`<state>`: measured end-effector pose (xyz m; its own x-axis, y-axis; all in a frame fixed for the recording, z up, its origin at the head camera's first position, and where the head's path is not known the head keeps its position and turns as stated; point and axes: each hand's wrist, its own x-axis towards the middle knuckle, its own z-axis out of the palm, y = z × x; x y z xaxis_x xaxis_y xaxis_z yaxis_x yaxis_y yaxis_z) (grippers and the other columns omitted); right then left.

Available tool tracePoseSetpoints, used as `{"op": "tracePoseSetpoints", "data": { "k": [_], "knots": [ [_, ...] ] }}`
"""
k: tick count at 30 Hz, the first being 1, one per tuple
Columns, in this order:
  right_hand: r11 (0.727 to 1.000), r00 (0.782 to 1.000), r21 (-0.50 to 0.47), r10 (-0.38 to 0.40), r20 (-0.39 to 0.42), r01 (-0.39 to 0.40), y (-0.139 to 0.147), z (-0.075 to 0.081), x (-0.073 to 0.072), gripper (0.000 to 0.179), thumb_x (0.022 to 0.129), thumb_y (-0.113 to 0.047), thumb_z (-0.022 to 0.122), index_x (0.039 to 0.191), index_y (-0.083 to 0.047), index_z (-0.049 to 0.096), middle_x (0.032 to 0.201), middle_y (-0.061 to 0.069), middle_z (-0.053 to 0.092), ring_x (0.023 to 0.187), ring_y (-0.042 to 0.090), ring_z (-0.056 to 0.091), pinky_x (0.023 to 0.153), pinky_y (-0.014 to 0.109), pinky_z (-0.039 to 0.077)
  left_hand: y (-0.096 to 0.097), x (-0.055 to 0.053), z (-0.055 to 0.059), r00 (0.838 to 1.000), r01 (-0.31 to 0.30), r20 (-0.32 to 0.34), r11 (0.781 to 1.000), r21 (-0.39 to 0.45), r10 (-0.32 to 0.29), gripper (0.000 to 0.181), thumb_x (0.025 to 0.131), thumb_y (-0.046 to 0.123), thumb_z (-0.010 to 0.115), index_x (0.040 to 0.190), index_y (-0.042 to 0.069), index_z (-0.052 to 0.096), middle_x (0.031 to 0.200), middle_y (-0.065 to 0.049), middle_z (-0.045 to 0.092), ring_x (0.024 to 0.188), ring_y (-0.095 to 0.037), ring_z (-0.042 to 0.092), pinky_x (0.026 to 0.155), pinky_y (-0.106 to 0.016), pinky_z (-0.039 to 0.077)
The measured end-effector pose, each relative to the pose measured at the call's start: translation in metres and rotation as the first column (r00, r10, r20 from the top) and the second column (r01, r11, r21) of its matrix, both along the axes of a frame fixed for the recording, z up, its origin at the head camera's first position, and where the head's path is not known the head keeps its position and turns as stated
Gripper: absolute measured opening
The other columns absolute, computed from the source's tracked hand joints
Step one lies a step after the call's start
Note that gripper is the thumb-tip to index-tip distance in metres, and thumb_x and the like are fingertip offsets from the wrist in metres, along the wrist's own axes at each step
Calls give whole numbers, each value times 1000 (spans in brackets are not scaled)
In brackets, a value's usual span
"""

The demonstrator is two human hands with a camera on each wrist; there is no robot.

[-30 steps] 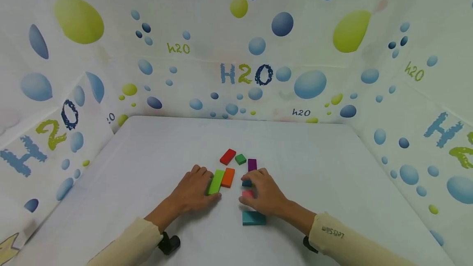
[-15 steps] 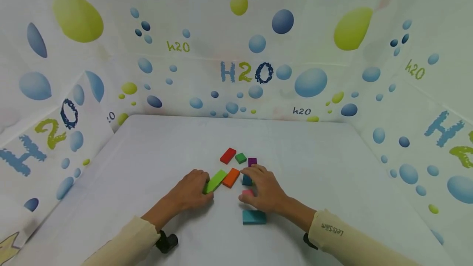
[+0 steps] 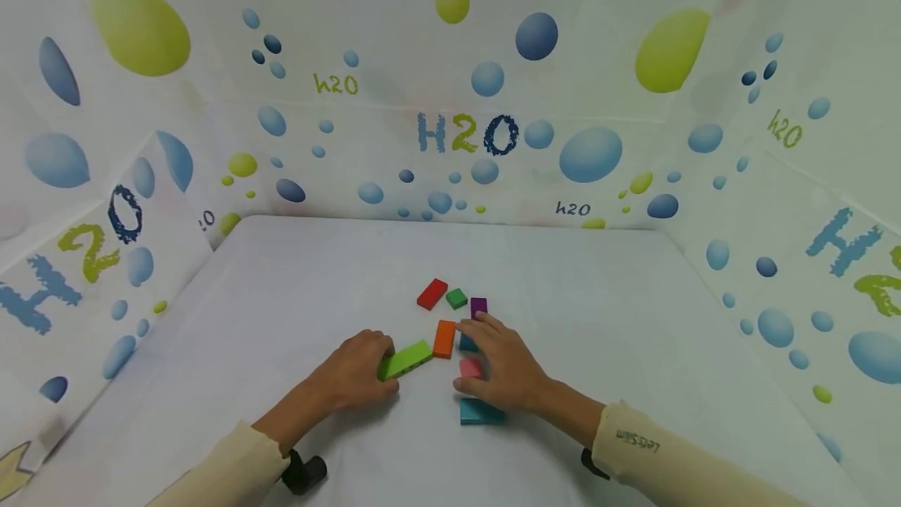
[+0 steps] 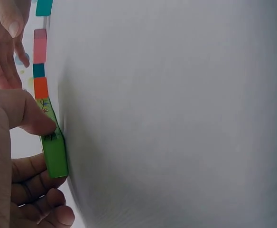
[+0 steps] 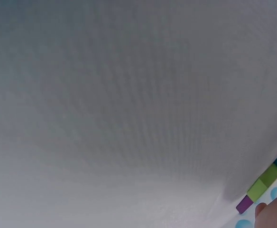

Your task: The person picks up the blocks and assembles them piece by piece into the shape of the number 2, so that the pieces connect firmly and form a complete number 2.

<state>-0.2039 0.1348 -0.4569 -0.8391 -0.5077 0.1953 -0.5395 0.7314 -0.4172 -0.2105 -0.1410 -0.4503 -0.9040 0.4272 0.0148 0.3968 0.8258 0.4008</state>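
Note:
My left hand (image 3: pixel 359 370) pinches a lime green block (image 3: pixel 408 361) by its near left end. The left wrist view has the thumb on the block's printed side and the fingers behind it. Just past the block's far end lies an orange block (image 3: pixel 444 339). My right hand (image 3: pixel 503 362) reaches over the right-hand group with fingers apart and loosely bent. Its index fingertip is close to the orange block. Beneath and beside it show a pink block (image 3: pixel 470 368), a dark blue block (image 3: pixel 468 342) and a purple block (image 3: pixel 479 306), all partly hidden.
A teal block (image 3: pixel 482 411) lies nearer me, below the right hand. Farther back are a red block (image 3: pixel 432 294) and a small green block (image 3: pixel 457 298). A yellow-green block (image 5: pixel 264 183) appears in the right wrist view. Printed sheeting walls surround the white table (image 3: pixel 317 272).
My left hand has drawn back to the left, swinging the lime green block away from the orange one. The orange block has shifted right. My right hand has hardly moved.

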Motion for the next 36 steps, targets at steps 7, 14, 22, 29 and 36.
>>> {"op": "tracePoseSetpoints", "data": {
  "k": [7, 14, 22, 29, 36],
  "knots": [
    [1000, 1000, 14, 6, 5, -6, 3, 5, 5, 82, 84, -45, 77, 153, -14, 46, 155, 6, 48, 149, 32, 32, 113, 63, 35, 3, 9, 1, 998, 65, -7, 998, -19, -65, 25, 77, 18, 76, 98, 8, 68, 86, 6, 55, 81, -11, 48, 69, -29, 46],
    [998, 999, -44, 35, 25, -33, 6, 2, 8, 80, 83, -42, 79, 150, -12, 48, 152, 7, 51, 148, 34, 33, 111, 66, 35, 7, 15, 1, 994, 108, -18, 993, -46, -108, 28, 77, 21, 77, 101, 9, 70, 88, 7, 57, 81, -10, 47, 68, -27, 47],
    [996, 995, -54, 76, 64, -73, 7, -7, 15, 81, 84, -47, 75, 152, -14, 47, 155, 2, 47, 151, 30, 28, 115, 65, 31, 8, 20, 3, 986, 165, -7, 984, -64, -166, 29, 78, 22, 75, 104, 12, 70, 92, 9, 58, 82, -9, 47, 69, -28, 47],
    [996, 994, -44, 83, 68, -80, 10, 3, 24, 78, 85, -47, 73, 151, -13, 47, 155, 6, 47, 151, 34, 28, 114, 67, 30, 10, 22, 4, 974, 226, -6, 971, -76, -227, 30, 80, 26, 75, 108, 13, 72, 98, 9, 60, 86, -7, 47, 76, -29, 50],
    [997, 995, -29, 67, 73, -65, 18, 9, 26, 82, 82, -47, 75, 152, -15, 46, 156, 5, 45, 151, 33, 25, 113, 68, 30, 12, 26, 5, 967, 250, -21, 965, -83, -253, 30, 81, 26, 75, 108, 14, 73, 98, 10, 58, 86, -6, 46, 76, -27, 50]
  ]
}}
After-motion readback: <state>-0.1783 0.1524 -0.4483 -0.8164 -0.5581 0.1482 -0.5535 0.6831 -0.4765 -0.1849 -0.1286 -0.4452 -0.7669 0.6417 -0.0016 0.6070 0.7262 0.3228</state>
